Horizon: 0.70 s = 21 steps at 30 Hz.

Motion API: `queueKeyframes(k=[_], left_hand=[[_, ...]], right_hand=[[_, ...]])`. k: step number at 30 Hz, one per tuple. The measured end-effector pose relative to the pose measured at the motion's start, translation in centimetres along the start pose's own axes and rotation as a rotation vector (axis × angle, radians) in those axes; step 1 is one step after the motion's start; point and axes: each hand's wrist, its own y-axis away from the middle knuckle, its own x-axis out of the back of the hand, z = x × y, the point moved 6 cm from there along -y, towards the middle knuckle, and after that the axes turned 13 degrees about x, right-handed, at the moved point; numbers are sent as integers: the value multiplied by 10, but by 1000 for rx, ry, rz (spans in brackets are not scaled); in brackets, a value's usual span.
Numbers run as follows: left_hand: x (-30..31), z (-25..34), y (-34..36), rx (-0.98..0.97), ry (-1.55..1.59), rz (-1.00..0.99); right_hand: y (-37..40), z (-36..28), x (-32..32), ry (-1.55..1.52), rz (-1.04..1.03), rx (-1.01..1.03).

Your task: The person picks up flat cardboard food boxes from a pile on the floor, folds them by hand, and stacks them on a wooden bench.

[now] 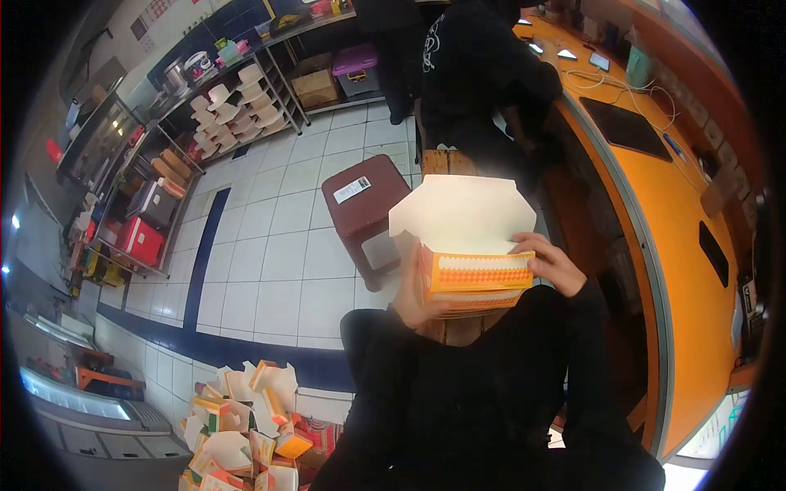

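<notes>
An orange, yellow and white cardboard food box (481, 274) is held in front of my lap, its large white lid flap (467, 213) standing up and tilted back. My left hand (412, 293) wraps the box's left side, slightly blurred. At the right end, my right hand (555, 263) grips the edge where the lid meets the front panel, fingers bent over it. Further cardboard edges show just under the front panel. A wooden bench (455, 331) appears below the box, between my legs.
A pile of folded boxes (246, 434) lies on the floor at lower left. Ahead stands a brown stool (366, 190). To the right runs an orange counter (630, 213) with a laptop-like black slab (626, 128), phones and cables. A person in black (483, 74) sits ahead.
</notes>
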Motion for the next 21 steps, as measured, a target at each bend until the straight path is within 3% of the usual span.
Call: queueKeyframes(k=[1,5,10,14,16,18,19,21], left_hand=[[6,-12,-2,0,1,3],[18,-32,-3,45,12,19],[18,-39,-7,-80,-39,100],[4,-22,-12,-132,-29,146],[-5,-18,-15,-119,9,122],[-6,-20,-17,-104,-80,151],[-3,-29,-18,-102,-72,141],[5,-49,-21,-161,-368,194]], right_hand=[[1,-10,-5,139,-94,216],[6,-23,-11,40,-93,43],[12,-69,16,19,120,285],[39,-121,49,256,395,473],[67,-156,67,734,606,450],[103,-175,89,1064,775,259],[117,-172,96,1075,778,250],[158,-164,124,1340,1027,-76]])
